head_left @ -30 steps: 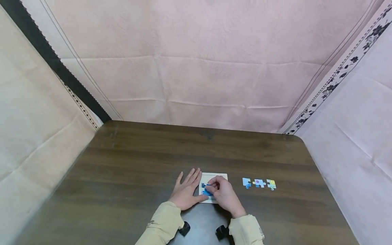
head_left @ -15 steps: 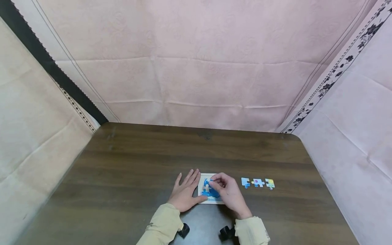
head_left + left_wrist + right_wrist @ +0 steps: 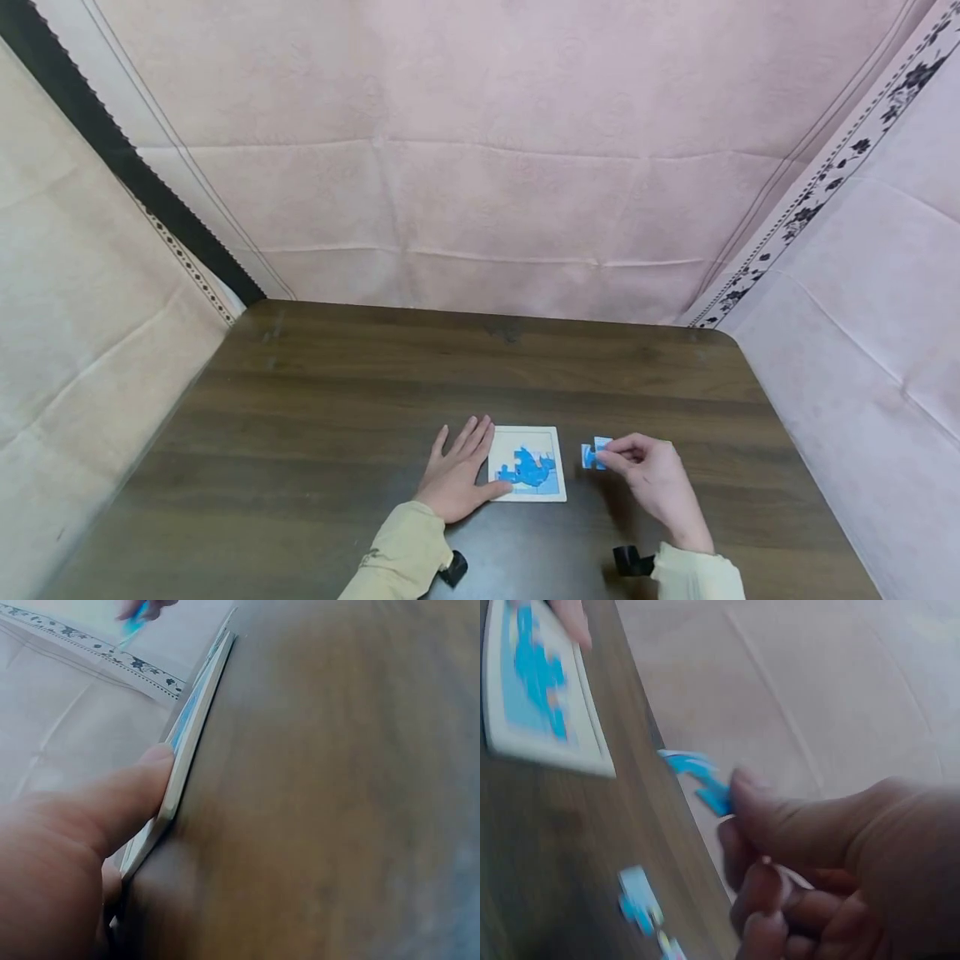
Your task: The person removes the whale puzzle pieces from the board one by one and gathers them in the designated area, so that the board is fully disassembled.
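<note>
A square jigsaw puzzle tray (image 3: 562, 479) with a pale frame lies on the table in the head view, a blue picture partly filling its lower area. My left hand (image 3: 457, 479) lies at its left side with fingers spread, the thumb (image 3: 131, 799) resting over the near edge. Right of the tray, my right hand (image 3: 648, 475) pinches a blue-and-white jigsaw piece (image 3: 705, 780) between thumb and fingers. In the right wrist view this piece is raised above the table. Below it there lies a loose light-blue jigsaw piece (image 3: 639, 900), which the right hand partly covers in the head view.
The dark wooden table (image 3: 337, 400) reaches back to pale cloth hangings (image 3: 480, 208) on several sides. Another loose piece (image 3: 673, 949) shows at the lower edge of the right wrist view. Black wrist mounts (image 3: 632, 561) sit below the hands.
My right hand has moved right, from over the tray to above the loose pieces, carrying the blue piece. More of the tray is uncovered. The left hand stays in place.
</note>
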`<state>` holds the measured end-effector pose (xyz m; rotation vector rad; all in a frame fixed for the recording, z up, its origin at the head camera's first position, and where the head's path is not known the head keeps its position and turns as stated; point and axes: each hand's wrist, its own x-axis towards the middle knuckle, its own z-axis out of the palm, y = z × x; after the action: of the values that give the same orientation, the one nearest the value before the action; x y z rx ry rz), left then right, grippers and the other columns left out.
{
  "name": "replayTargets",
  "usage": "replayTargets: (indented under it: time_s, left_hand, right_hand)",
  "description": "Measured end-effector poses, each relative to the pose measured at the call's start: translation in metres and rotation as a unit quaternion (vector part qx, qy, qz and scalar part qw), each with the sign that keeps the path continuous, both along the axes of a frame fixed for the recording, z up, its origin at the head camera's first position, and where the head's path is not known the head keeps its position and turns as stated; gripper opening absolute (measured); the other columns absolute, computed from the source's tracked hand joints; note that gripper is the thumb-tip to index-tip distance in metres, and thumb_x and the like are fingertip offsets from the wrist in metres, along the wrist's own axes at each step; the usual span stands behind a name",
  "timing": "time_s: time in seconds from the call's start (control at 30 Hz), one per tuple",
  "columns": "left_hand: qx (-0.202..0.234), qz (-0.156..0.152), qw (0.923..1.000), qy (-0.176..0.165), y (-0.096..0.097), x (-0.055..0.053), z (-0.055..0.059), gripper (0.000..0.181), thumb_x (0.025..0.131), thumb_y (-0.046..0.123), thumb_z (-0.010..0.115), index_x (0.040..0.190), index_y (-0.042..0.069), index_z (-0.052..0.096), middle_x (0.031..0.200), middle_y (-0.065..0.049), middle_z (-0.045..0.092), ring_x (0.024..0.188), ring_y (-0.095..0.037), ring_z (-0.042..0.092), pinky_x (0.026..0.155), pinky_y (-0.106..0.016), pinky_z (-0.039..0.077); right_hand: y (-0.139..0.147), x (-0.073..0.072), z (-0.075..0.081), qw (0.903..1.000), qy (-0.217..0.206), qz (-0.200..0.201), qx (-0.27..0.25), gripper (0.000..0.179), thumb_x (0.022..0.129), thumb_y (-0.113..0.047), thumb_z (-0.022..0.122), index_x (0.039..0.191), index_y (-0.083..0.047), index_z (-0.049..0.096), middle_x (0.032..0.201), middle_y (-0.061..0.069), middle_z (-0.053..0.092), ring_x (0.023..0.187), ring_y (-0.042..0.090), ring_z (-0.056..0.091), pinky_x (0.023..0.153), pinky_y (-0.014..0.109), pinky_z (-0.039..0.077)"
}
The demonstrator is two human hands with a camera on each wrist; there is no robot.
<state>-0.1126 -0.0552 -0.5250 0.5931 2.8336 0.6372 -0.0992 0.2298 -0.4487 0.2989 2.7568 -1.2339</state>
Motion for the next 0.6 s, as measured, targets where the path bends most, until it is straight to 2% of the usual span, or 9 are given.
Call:
replayTargets:
  time_s: [0.13, 0.27, 0.6]
  left_hand:
    - [0.008, 0.0, 0.9999, 0.009, -0.001, -0.001, 0.0, 0.093, 0.088, 0.068, 0.052, 0.156, 0.013, 0.02, 0.162, -0.001, 0.013, 0.149, -0.023, 0.008, 0.115, -0.057, -0.003]
    - [0.006, 0.0, 1.0, 0.005, -0.002, 0.0, 0.0, 0.093, 0.088, 0.067, 0.053, 0.156, 0.012, 0.021, 0.162, -0.001, 0.013, 0.149, -0.023, 0.008, 0.115, -0.057, -0.002]
    - [-0.007, 0.0, 1.0, -0.006, -0.001, -0.001, 0.0, 0.093, 0.088, 0.07, 0.048, 0.156, 0.015, 0.019, 0.163, 0.002, 0.011, 0.149, -0.02, 0.006, 0.115, -0.056, -0.003]
  right_hand:
    - [0.016, 0.006, -0.002, 0.9995, -0.022, 0.002, 0.022, 0.025, 0.085, -0.031, 0.076, 0.093, -0.008, 0.072, 0.081, 0.002, 0.067, 0.073, 0.017, 0.055, 0.062, 0.029, 0.044]
    - [0.025, 0.011, -0.01, 0.999, -0.038, 0.0, 0.026, 0.023, 0.087, -0.03, 0.074, 0.091, -0.008, 0.071, 0.08, 0.002, 0.067, 0.073, 0.015, 0.055, 0.063, 0.029, 0.043]
    - [0.024, 0.013, -0.029, 0.9987, -0.029, -0.019, 0.038, 0.017, 0.087, -0.025, 0.074, 0.087, -0.008, 0.072, 0.074, 0.0, 0.066, 0.07, 0.014, 0.056, 0.066, 0.029, 0.044]
